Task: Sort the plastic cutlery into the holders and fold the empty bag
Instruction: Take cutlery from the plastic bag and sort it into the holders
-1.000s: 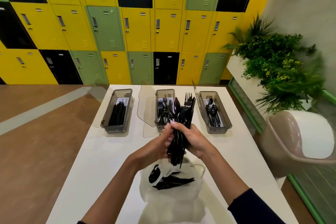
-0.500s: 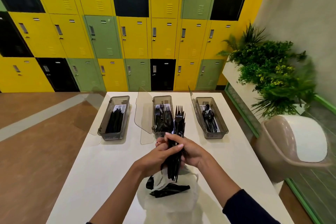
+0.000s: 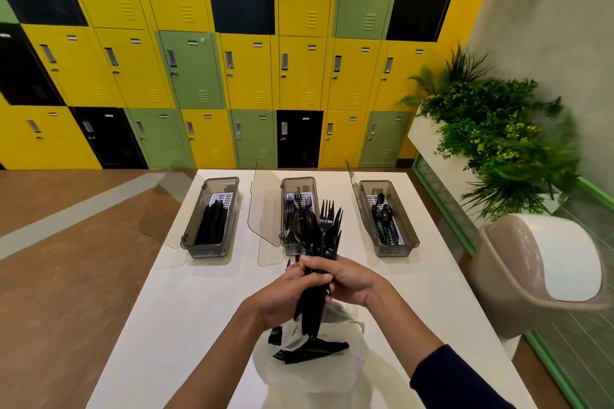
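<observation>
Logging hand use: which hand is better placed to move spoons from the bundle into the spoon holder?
Likely right: the right hand grips the cutlery bundle on the side nearer the spoon holder; the left hand would cross over.

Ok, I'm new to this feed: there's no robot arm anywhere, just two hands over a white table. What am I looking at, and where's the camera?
There is no machine here. A person works with bare hands, and the picture comes from a wide-angle camera worn on their head, looking forward and down. The left hand and right hand both grip a bundle of black cutlery, heads pointing up, above the white table. Under the hands lies a translucent bag with a few black pieces in it. At the far end stand three open holders: the left holder has knives, the middle holder forks, the right holder spoons.
</observation>
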The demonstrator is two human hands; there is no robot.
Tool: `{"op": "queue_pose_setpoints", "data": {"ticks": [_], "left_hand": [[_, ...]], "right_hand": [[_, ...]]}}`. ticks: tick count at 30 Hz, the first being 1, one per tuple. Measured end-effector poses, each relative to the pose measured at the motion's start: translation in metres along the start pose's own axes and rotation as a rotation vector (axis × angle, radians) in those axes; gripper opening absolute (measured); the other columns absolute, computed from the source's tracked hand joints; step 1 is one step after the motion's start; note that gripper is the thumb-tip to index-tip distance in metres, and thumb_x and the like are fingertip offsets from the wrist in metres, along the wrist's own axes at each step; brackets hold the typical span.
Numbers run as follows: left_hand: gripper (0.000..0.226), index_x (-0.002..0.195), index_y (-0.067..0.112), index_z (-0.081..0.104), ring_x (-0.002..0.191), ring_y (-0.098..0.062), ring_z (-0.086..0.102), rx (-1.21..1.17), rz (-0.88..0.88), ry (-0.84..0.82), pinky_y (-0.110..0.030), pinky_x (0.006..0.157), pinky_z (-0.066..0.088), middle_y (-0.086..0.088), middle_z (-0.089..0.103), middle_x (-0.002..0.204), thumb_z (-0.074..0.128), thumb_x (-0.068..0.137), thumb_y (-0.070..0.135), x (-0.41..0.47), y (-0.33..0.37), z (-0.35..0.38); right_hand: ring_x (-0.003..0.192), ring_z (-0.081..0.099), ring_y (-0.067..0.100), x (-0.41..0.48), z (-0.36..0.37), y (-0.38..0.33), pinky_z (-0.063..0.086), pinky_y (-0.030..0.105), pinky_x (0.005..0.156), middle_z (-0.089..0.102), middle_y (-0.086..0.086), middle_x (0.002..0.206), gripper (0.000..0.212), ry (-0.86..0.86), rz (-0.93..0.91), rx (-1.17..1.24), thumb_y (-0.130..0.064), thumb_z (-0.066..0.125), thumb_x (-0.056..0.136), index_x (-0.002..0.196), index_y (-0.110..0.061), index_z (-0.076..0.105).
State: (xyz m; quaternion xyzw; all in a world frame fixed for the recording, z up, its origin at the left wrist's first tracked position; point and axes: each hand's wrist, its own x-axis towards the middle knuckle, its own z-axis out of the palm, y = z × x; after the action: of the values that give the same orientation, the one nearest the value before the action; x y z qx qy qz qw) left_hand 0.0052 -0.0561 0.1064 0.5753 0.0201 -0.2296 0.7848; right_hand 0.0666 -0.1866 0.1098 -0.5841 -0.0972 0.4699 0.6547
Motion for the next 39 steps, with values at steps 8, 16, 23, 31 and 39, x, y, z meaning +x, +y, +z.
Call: {"op": "queue_pose_setpoints", "data": {"ticks": [8, 16, 23, 31, 39], "left_hand": [[0.009, 0.089, 0.010, 0.051, 0.058, -0.014, 0.050, 0.030, 0.000, 0.066, -0.026, 0.059, 0.047, -0.001, 0.050, 0.065, 0.053, 0.096, 0.016, -0.004, -0.004, 0.005], [0.018, 0.084, 0.013, 0.055, 0.058, -0.013, 0.048, -0.010, 0.075, 0.070, -0.026, 0.060, 0.046, 0.000, 0.051, 0.068, 0.049, 0.098, 0.022, -0.014, -0.004, 0.001], [0.024, 0.092, 0.007, 0.057, 0.060, -0.014, 0.056, 0.028, 0.084, 0.123, -0.025, 0.059, 0.048, -0.004, 0.060, 0.073, 0.046, 0.099, 0.027, -0.014, -0.006, 0.004], [0.023, 0.095, 0.013, 0.059, 0.058, -0.011, 0.057, 0.116, 0.140, 0.168, -0.021, 0.058, 0.048, 0.002, 0.064, 0.064, 0.042, 0.101, 0.027, -0.015, -0.003, 0.010], [0.020, 0.103, 0.018, 0.063, 0.065, -0.014, 0.064, 0.088, 0.130, 0.209, -0.025, 0.062, 0.052, -0.003, 0.069, 0.074, 0.045, 0.100, 0.026, -0.010, -0.004, 0.004]], "right_hand": [[0.062, 0.045, 0.022, 0.005, -0.001, 0.005, 0.048, 0.025, 0.039, 0.070, 0.007, 0.102, 0.049, 0.008, -0.026, -0.009, -0.044, 0.075, 0.075, 0.105, -0.006, 0.068], [0.102, 0.067, 0.027, 0.001, -0.005, 0.006, 0.055, 0.027, 0.077, 0.069, 0.012, 0.112, 0.039, 0.448, -0.328, -0.015, -0.038, 0.058, 0.091, 0.117, -0.009, 0.061], [0.086, 0.069, 0.020, -0.001, -0.009, 0.001, 0.056, 0.039, 0.085, 0.072, 0.017, 0.101, 0.023, 0.584, -0.397, -0.105, -0.018, 0.062, 0.091, 0.107, -0.002, 0.066], [0.068, 0.066, 0.013, -0.003, -0.010, -0.001, 0.053, 0.023, 0.062, 0.069, 0.015, 0.091, 0.025, 0.519, -0.404, 0.015, -0.014, 0.064, 0.089, 0.107, 0.004, 0.062], [0.072, 0.061, 0.017, 0.003, -0.013, -0.004, 0.050, 0.019, 0.058, 0.067, 0.014, 0.086, 0.022, 0.572, -0.408, -0.012, -0.011, 0.068, 0.085, 0.101, 0.005, 0.065]]}}
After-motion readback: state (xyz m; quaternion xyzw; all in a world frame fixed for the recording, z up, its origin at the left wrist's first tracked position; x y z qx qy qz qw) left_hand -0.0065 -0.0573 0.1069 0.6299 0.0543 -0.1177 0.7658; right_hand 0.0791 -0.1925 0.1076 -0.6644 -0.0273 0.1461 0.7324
